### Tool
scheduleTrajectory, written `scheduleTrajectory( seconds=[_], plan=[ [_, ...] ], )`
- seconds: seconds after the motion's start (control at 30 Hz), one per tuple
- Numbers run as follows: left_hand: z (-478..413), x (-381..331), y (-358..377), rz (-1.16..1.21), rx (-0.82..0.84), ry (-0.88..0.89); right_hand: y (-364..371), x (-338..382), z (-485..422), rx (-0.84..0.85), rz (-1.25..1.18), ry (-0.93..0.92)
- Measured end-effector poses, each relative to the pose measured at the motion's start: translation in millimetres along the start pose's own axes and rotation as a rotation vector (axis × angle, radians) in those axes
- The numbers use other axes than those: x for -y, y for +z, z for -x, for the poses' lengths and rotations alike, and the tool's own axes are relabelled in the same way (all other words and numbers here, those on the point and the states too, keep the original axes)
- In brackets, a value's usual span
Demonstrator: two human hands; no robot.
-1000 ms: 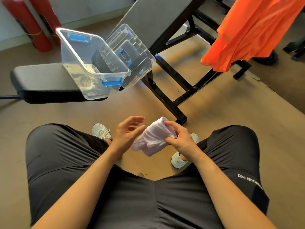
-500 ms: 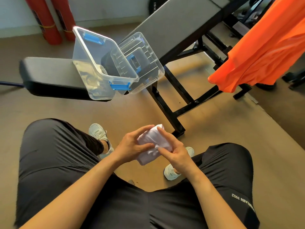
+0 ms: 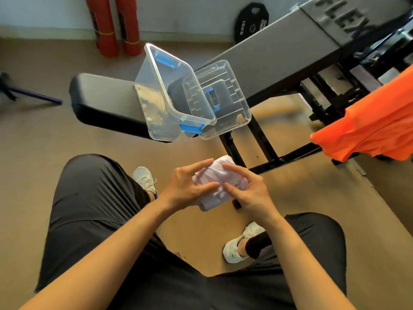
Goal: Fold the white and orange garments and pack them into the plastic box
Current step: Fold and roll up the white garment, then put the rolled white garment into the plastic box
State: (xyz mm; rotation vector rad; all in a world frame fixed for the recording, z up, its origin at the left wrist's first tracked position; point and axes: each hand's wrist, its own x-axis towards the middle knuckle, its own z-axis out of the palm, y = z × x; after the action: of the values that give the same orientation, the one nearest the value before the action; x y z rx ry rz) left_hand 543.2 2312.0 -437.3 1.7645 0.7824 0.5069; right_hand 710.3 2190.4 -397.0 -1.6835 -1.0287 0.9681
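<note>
A white garment (image 3: 220,183), bunched into a small bundle, is held above my knees between both hands. My left hand (image 3: 188,186) grips its left side with fingers across the top. My right hand (image 3: 248,190) presses its right side, fingers curled over the cloth. The clear plastic box (image 3: 156,104) with blue clips stands open on the black bench seat, beyond my hands. Its clear lid (image 3: 225,101) leans against the box's right side. The orange garment (image 3: 366,128) hangs over the bench frame at the right edge.
A black weight bench (image 3: 105,101) with a grey inclined backrest (image 3: 279,54) and black steel legs crosses the view. Two red cylinders (image 3: 116,25) and a black weight plate (image 3: 250,22) stand by the far wall. My black-trousered legs and white shoes fill the foreground on tan floor.
My left hand has closed onto the white garment, which is now a tighter bundle between both hands. The view has tilted up, so the box and bench appear lower.
</note>
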Motion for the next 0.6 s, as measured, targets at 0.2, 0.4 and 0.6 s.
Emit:
scheduleTrajectory(
  seconds=[0.2,0.4,0.6],
  plan=[
    [-22.0,-25.5,-47.3,-0.062,-0.160,0.106,-19.3,30.7,-41.2,-0.032,0.065,-0.116],
    [-101.3,-41.4,-105.0,-0.213,-0.587,0.184,-28.6,67.7,-96.0,-0.257,0.114,-0.242],
    [-162.9,-4.5,-122.4,-0.351,-0.560,0.044,-12.0,89.7,-157.6,-0.393,0.221,-0.340]
  ],
)
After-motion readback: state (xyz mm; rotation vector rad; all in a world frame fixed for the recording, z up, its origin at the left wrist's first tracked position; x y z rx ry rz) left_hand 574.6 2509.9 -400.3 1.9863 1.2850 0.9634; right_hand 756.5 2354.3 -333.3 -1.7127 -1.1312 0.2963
